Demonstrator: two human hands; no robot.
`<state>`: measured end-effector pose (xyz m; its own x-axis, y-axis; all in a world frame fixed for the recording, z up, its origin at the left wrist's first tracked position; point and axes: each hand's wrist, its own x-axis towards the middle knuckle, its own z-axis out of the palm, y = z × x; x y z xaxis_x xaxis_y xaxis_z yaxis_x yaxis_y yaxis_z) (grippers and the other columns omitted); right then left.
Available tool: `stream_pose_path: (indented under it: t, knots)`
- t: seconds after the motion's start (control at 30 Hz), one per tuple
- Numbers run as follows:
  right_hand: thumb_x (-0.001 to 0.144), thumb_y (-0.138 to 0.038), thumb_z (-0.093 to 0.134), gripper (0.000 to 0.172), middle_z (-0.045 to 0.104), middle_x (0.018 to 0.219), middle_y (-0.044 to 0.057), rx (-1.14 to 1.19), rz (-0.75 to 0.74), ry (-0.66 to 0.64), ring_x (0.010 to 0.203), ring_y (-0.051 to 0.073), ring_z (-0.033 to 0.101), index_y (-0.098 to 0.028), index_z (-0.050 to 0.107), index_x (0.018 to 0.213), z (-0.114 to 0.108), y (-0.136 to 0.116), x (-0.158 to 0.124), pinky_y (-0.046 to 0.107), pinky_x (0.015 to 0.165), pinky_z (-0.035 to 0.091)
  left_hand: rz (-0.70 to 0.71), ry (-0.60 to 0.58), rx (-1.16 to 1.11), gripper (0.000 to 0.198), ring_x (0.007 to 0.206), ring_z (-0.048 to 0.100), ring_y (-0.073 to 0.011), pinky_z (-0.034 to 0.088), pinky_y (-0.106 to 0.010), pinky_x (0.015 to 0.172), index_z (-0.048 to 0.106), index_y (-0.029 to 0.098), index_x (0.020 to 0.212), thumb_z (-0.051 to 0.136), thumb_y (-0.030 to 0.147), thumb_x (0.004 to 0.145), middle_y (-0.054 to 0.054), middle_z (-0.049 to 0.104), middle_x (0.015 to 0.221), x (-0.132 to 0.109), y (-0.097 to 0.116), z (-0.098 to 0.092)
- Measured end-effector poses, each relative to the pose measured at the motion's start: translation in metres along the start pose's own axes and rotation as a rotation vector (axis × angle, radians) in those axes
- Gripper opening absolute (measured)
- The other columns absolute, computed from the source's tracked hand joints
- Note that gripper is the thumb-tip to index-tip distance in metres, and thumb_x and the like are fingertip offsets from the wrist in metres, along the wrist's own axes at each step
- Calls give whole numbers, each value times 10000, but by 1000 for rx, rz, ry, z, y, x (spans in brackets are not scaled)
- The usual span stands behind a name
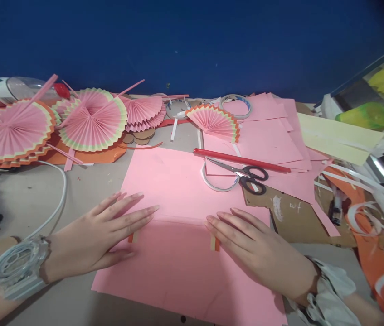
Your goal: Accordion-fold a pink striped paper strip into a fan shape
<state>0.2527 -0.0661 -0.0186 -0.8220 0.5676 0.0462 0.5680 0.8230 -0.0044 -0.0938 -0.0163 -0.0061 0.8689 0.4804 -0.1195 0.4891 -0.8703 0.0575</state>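
A large pink paper sheet lies flat in front of me. Across its middle runs a narrow pink paper strip, with small orange and yellow ends showing near both hands. My left hand rests on the strip's left end, fingers stretched out and slightly apart. On the right end lies my right hand, palm down with flat fingers. Neither hand grips anything; whatever is beneath the palms is hidden. Beyond the fingers, black-handled scissors lie partly over a roll of white tape.
Pink pleated paper fans line the back left, near a plastic bottle. A half-round fan and stacked pink sheets lie behind a red stick. Cardboard and orange scraps lie right; a white cable curves left.
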Motion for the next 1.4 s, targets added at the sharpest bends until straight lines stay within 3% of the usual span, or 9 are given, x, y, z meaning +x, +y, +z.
stream_pose_path:
  t: [0.13,0.23,0.33,0.43,0.57,0.93,1.17,1.4]
  knots:
    - [819,-51,376,474,519,1298,53,87,80,34,1183,226,441,-158,479,1268,-4,-1,2,459,987,387,35,4,-1,648,1369,139,-274,71,-429,1112,243,231,1410,440,505,857,-3,326,1442,-4,-1,0]
    - [847,-165,444,358,594,1181,69,249,183,89,1117,212,488,-167,529,1195,-6,-3,9,424,945,432,-37,16,-96,649,1363,145,-298,91,-478,1099,244,210,1411,381,538,868,-35,372,1418,-4,4,-2]
    - [880,-201,454,197,606,1066,69,397,311,133,1033,195,516,-203,577,1034,-5,-5,20,398,885,455,-97,94,-215,456,1341,196,-279,141,-477,1089,376,219,1343,366,384,918,-22,419,1389,3,9,-3]
    - [896,-182,435,131,581,982,57,522,420,112,963,188,512,-214,562,896,-5,-3,31,386,836,444,-156,176,-328,278,1205,384,-214,311,-387,1015,550,226,1151,418,214,907,-32,526,1260,14,10,-2]
    - [909,-188,421,123,564,881,33,651,503,52,863,166,499,-206,524,845,-7,4,40,344,768,435,-257,216,-418,191,987,488,-182,413,-341,872,626,225,977,452,232,899,-45,569,1013,23,4,0]
    - [903,-200,443,114,544,890,31,655,438,106,860,153,488,-199,541,844,-1,19,35,322,785,411,-214,230,-490,185,851,504,-141,444,-279,757,614,199,959,436,213,909,-40,537,886,20,-13,3]
    - [901,-193,436,123,540,863,38,645,357,126,830,150,487,-186,546,846,2,26,34,309,753,425,-198,249,-446,190,866,506,-149,433,-282,777,624,200,948,442,185,898,-43,534,918,25,-16,5]
    - [906,-165,409,190,561,920,44,666,327,87,887,139,514,-201,586,964,-3,32,27,281,777,433,-144,258,-412,199,852,514,-145,446,-269,752,618,201,997,454,161,890,-49,542,912,22,-20,7]
